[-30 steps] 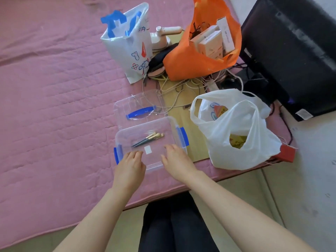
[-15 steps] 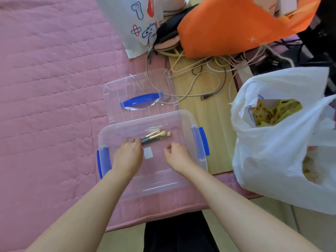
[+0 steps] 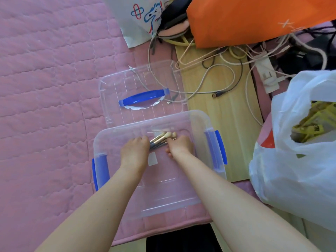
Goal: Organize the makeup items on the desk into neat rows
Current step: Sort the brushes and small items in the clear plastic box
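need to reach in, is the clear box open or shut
Open: the clear plastic box has no cover on; its clear lid with the blue handle lies behind it.

Single head-worn view — looks steeply down, close over clear bin (image 3: 160, 179) on pink quilt (image 3: 45, 106) — wide-angle.

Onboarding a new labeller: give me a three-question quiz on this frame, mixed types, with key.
1. True or false: both hands are inside the clear plastic box with blue latches.
2. The bundle of makeup brushes with pale bristles lies: A) on the clear lid with blue handle B) in the box C) in the white plastic bag.
3. Fill in: the lid lies ___ the box.

Key: 1 true. 2 B. 3 beyond; left hand and right hand flank the brushes.
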Demonstrator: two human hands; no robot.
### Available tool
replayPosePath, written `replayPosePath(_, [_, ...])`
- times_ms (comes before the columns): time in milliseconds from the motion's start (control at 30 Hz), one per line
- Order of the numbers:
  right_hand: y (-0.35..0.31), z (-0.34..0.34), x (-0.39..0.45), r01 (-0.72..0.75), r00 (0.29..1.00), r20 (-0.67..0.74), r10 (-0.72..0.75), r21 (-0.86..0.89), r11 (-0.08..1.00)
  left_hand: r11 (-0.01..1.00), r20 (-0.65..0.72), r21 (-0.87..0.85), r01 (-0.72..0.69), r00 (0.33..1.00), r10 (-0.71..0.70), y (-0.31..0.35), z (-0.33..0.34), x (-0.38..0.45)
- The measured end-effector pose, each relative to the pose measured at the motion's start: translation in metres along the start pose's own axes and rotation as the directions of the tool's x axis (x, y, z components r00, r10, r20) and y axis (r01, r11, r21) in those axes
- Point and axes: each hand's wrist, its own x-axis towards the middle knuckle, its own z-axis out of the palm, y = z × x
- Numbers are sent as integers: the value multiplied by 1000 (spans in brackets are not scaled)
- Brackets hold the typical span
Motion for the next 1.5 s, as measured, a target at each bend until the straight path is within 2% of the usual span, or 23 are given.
replayPosePath(200, [2, 2, -5, 17, 1000, -18, -19, -82, 997, 999, 0, 11, -35, 999, 35, -4, 3, 3])
replayPosePath(300, [-3, -5, -16, 26, 999, -24, -29, -126, 992, 999, -104, -18, -51, 993, 49, -6, 7, 3])
replayPosePath(433, [-2, -9, -21, 65, 997, -33, -72, -186, 980, 996, -133, 12, -89, 987, 90, -4, 13, 0])
replayPosePath(567, [-3, -4, -25, 73, 992, -71, -102, -325, 943, 994, -183, 9, -109, 977, 109, -7, 25, 3])
replayPosePath(667, [-7, 1, -30, 89, 987, -82, -139, -440, 894, 995, -122, -67, -79, 990, 70, -7, 27, 3])
replayPosePath(800, [-11, 5, -36, 121, 972, -105, -209, -539, 834, 981, -31, -192, 28, 999, -35, -10, 27, 2])
replayPosePath(967, [-5, -7, -38, 121, 978, -94, -187, -478, 870, 876, 58, -454, 164, 986, -155, -11, 23, -2])
replayPosePath(1033, [-1, -12, -36, 98, 987, -87, -137, -354, 930, 836, 100, -508, 209, 978, -183, -9, 20, -4])
replayPosePath(1100, [1, -13, -34, 65, 996, -52, -73, -144, 987, 799, 142, -551, 239, 971, -192, -7, 16, -7])
replayPosePath(1167, [4, -12, -34, 5, 1000, 4, -5, 25, 1000, 778, 168, -573, 259, 966, -198, -7, 14, -10])
replayPosePath(1233, [6, -7, -36, -40, 999, 25, 39, 76, 996, 758, 174, -596, 267, 964, -203, -9, 16, -11])
replayPosePath(1300, [4, 1, -38, -4, 1000, 8, 4, 21, 1000, 740, 162, -618, 264, 964, -209, -11, 20, -11])
replayPosePath(1400, [2, 11, -39, 85, 996, -21, -90, -178, 980, 729, 142, -635, 257, 966, -217, -12, 25, -7])
replayPosePath(1500, [1, 11, -39, 90, 992, -59, -116, -327, 941, 725, 123, -641, 252, 966, -228, -11, 30, -3])
